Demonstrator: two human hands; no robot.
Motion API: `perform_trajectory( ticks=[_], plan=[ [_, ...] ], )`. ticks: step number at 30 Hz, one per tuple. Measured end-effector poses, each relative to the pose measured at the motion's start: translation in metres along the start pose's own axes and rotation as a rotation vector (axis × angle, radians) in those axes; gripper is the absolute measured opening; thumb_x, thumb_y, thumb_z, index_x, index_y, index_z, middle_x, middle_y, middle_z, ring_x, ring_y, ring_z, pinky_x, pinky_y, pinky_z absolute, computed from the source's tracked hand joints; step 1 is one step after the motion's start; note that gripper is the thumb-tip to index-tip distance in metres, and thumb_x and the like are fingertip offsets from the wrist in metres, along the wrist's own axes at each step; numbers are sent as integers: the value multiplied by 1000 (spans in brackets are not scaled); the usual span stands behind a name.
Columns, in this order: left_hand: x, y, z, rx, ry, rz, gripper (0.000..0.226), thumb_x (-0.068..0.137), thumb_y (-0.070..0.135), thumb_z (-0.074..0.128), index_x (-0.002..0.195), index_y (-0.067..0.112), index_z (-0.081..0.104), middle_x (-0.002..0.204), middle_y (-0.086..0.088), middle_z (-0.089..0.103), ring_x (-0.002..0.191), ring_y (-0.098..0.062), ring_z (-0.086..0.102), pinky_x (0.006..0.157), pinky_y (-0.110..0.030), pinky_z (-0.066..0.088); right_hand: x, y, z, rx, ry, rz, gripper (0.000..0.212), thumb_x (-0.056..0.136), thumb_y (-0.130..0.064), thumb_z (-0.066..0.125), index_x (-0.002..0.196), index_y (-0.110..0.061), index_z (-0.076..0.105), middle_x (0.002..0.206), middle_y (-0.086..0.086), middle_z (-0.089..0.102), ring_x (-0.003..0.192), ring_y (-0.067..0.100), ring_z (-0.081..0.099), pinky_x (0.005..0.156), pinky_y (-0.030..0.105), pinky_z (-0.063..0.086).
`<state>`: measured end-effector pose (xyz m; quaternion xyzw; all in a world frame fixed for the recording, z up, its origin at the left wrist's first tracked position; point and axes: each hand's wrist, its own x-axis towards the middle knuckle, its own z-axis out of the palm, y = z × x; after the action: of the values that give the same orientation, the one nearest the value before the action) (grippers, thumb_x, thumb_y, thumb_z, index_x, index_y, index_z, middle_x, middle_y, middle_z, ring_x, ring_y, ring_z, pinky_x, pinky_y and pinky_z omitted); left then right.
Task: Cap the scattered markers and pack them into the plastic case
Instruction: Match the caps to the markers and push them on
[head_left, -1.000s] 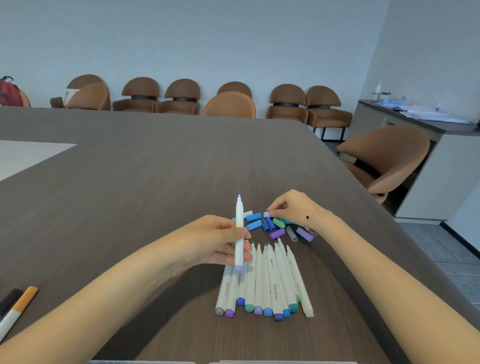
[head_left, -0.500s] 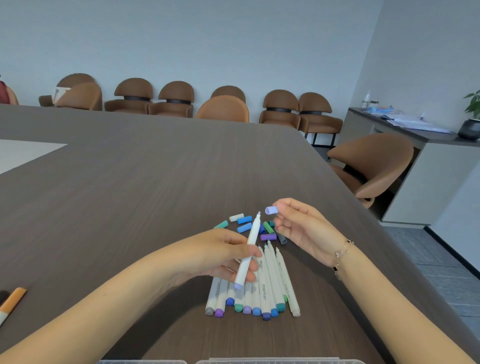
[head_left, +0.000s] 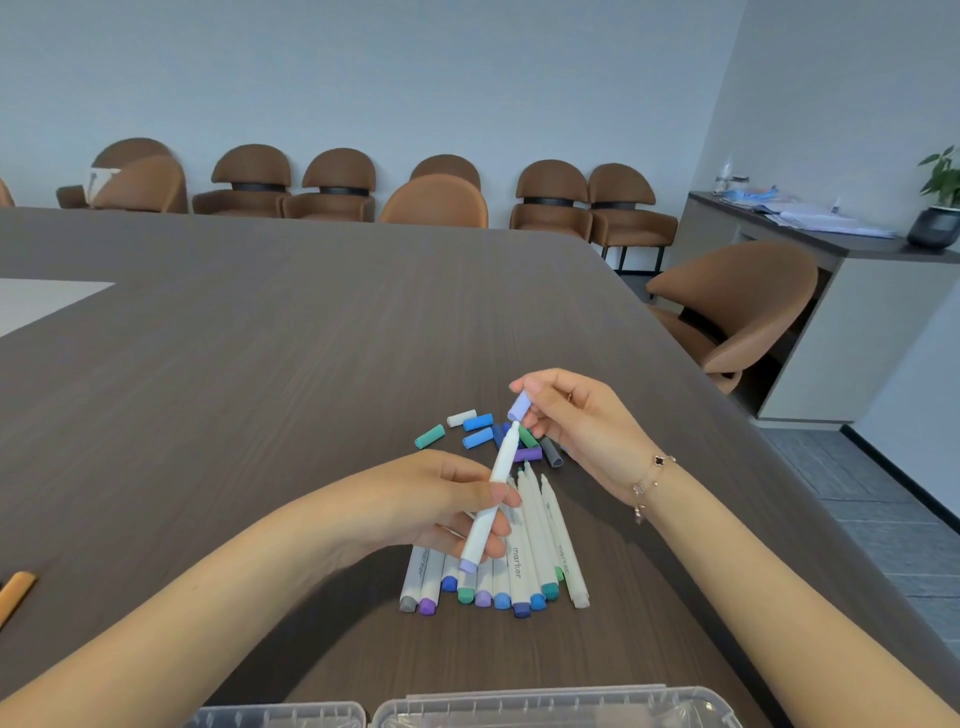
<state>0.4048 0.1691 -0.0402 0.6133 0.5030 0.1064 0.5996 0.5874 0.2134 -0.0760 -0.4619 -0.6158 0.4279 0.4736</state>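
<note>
At the very bottom edge sits the clear plastic case (head_left: 550, 707), open side up, nearest the person. Just beyond it a fan of white-barrelled markers with coloured end plugs (head_left: 511, 561) lies on the dark wood-grain table (head_left: 260, 374), their uncapped tips pointing away. Above that fan the left hand (head_left: 441, 504) grips one white marker with a lavender end plug (head_left: 491, 496), fingers and thumb curled round the lower half of the barrel. Its long axis runs up and slightly right, bare tip leading. Directly off that tip, almost touching it, the right hand (head_left: 576, 415) pinches a small lavender cap (head_left: 519, 406) between thumb and fingertips, open mouth turned down toward the nib. Cap and barrel look close to in line, so the coming move is probably a short push along that axis, the right hand being the nearer to close the gap. Farther out, loose caps in teal, blue, white, green, purple and grey (head_left: 488, 436) lie scattered behind the hands.
</note>
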Motion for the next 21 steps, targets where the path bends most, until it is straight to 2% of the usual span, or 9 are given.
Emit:
perform_trajectory(
  ticks=[7,10,12,15,18,21],
  plan=[
    [0,0,-2,-27,15,27,24,94,22,51,111,11,65,83,0,69,81,-15,68,81,-26,55,0,-7,5,-142,-106,-18,19,96,-22,50,94,-21,69,80,-9,65,71,1,61,68,14,51],
    [-1,-4,-2,-84,47,48,22,95,21,52,107,11,66,85,-1,72,80,-15,71,79,-25,57,-2,-9,7,-105,-144,10,19,94,-25,53,106,-20,67,96,-11,69,94,7,67,80,23,56],
    [0,-6,-1,-153,77,72,22,95,21,53,108,9,66,93,-6,73,83,-17,72,80,-26,58,-5,-11,10,-90,-208,26,28,92,-25,57,120,-24,59,103,-6,71,100,11,67,87,27,55],
    [0,-7,0,-209,101,124,24,95,20,53,110,6,65,103,-10,72,91,-21,71,83,-29,57,-10,-15,17,-124,-235,-8,41,89,-24,62,127,-32,49,99,0,73,96,12,68,91,25,52],
    [1,-8,6,-229,118,143,23,95,19,52,109,7,65,102,-9,72,90,-20,71,82,-29,57,-13,-15,20,-73,-210,-22,39,89,-22,62,124,-34,51,101,1,73,96,11,69,89,24,53],
    [3,-10,16,-252,124,141,21,94,17,52,107,7,66,101,-10,72,89,-20,71,82,-30,57,-19,-17,21,-128,-184,-23,35,89,-19,62,121,-32,54,98,-2,73,93,9,69,82,18,53]
  ],
)
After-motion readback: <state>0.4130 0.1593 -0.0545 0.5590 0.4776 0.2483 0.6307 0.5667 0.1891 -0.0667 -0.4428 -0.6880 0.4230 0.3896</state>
